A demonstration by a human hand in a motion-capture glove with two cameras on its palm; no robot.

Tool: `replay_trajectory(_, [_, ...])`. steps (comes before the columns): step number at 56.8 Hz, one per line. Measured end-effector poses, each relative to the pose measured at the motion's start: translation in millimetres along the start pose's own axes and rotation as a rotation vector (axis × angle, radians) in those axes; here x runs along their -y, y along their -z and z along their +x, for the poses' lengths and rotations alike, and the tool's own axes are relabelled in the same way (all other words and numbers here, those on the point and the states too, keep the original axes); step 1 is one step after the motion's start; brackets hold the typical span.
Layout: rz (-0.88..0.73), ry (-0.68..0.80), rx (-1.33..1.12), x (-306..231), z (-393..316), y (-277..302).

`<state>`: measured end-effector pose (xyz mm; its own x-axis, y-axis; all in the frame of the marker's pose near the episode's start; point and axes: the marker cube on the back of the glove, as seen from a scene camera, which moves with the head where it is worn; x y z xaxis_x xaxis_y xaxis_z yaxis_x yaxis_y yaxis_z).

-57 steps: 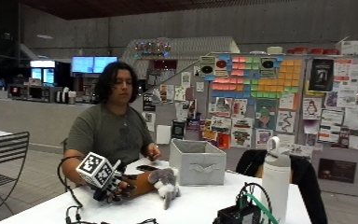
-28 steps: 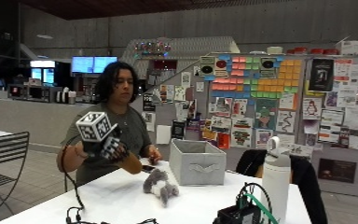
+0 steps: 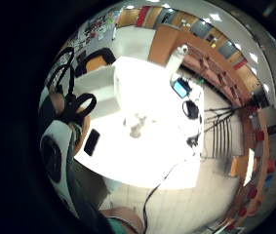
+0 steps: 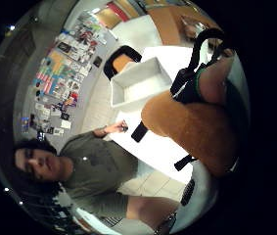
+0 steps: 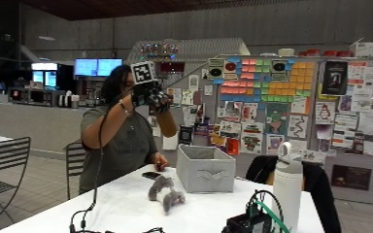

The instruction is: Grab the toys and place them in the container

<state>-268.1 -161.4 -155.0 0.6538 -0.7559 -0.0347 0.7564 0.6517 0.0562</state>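
While raised above the container (image 5: 205, 168), fingers (image 5: 162, 99) clamped on brown toy (image 5: 168, 123).

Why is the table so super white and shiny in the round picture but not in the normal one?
In the little finger side palm view, glare washes out the table, so the grey toy on it looks faint. In the outside view, the table is evenly lit and the grey toy shows clearly.

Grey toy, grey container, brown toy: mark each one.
grey toy (image 5: 165, 190), outside view, its body on the table.
grey container (image 5: 205, 170), outside view, its front wall.
brown toy (image 4: 192, 129), thumb side palm view, its body.
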Motion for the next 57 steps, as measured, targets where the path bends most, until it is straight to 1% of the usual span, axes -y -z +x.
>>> replay_trajectory(4, [0.009,0.077,0.028,34.4,-11.4,5.3])
replay_trajectory(7, [0.008,0.103,-0.033,59.3,-6.9,0.3])
replay_trajectory(11, [-0.009,-0.019,0.022,92.4,-20.9,-6.8])
replay_trajectory(16, [-0.025,-0.002,-0.019,121.4,-24.6,-22.2])
replay_trajectory(20, [-0.040,0.100,-0.048,137.3,-23.8,-32.6])
replay_trajectory(23, [-0.050,0.119,-0.032,150.2,-30.5,-37.8])
replay_trajectory(27, [-0.060,0.042,-0.020,169.4,-37.5,-44.4])
replay_trajectory(31, [-0.070,0.018,-0.010,183.6,-39.9,-50.3])
replay_trajectory(34, [-0.074,-0.075,-0.008,195.3,-40.4,-54.2])
replay_trajectory(37, [-0.076,-0.118,0.022,203.8,-42.9,-57.0])
replay_trajectory(38, [-0.077,-0.105,0.035,205.4,-45.2,-57.6])
replay_trajectory(41, [-0.082,0.026,0.059,205.0,-50.3,-58.7])
replay_trajectory(43, [-0.085,0.040,0.039,206.3,-47.2,-60.0])
replay_trajectory(49, [-0.077,-0.132,0.024,217.8,-43.9,-60.8])
replay_trajectory(51, [-0.078,-0.146,0.022,219.9,-44.2,-60.9])
replay_trajectory(53, [-0.084,-0.126,0.022,220.2,-45.5,-60.7])
replay_trajectory(54, [-0.086,-0.094,0.021,219.4,-46.5,-60.5])
replay_trajectory(57, [-0.080,0.053,0.062,215.7,-52.9,-56.4])
